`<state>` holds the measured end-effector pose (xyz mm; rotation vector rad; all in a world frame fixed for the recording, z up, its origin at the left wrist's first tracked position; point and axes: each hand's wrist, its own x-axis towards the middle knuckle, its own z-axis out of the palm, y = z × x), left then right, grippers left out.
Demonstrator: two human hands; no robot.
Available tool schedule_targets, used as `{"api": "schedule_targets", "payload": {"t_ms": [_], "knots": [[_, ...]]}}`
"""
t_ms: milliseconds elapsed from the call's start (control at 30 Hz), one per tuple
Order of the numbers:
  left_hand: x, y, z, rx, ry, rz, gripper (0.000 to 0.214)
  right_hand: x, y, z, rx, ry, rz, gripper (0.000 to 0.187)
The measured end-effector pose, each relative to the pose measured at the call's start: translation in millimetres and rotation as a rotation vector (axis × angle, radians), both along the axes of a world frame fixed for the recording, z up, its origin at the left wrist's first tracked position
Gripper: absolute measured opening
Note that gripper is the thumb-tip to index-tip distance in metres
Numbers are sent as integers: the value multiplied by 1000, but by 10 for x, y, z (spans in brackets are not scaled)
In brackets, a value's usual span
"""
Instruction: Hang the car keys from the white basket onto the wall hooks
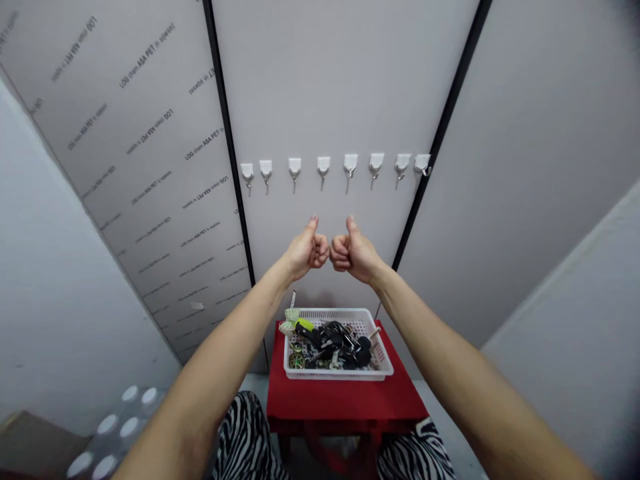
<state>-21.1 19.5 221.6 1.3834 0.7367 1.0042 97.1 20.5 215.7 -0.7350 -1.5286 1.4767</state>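
We hold our left hand (pixel 309 250) and right hand (pixel 353 252) as fists, thumbs up, fingers pressed together on nothing. Below the fingers, nearer the right hand, a white plastic basket (pixel 337 375) of dark keys (pixel 335 343) lies crosswise on the red counter (pixel 345 400), under a row of white wall hooks (pixel 323 167).

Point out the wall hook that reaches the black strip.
The rightmost of the eight white wall hooks: its metal tip overlaps the black strip; the other seven stand apart from it on the grey panel.
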Motion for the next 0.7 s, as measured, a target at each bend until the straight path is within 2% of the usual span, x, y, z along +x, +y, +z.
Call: {"api": "schedule_targets", "payload": {"t_ms": [100, 200, 267, 333, 400, 500, 567, 700], "knots": [[-205, 56, -423, 38, 252, 239, 40, -29, -7, -413, 58, -225, -129, 46], [-440, 81, -924, 161, 620, 507, 17, -64, -19, -876, 142, -525, -269, 36], [-544, 63, -1210, 182, 800, 542, 21, -106, -30, -1130, 221, -683, -290, 26], [-581, 23, -1417, 161, 899, 494, 32, -166, -42, -1313, 315, -792, -249, 24], [-570, -22, -1541, 155, 954, 455, 38, -235, -53, -1427, 384, -890, -196, 36], [-524, -72, -1620, 204, 1002, 500, 36, -304, -74, -1508, 443, -999, -166, 48], [-501, -94, -1636, 248, 976, 544, 31, -302, -99, -1532, 482, -1011, -173, 45], [-463, -126, -1630, 251, 813, 550, 19, -202, -186, -1563, 543, -970, -141, 26]]}}
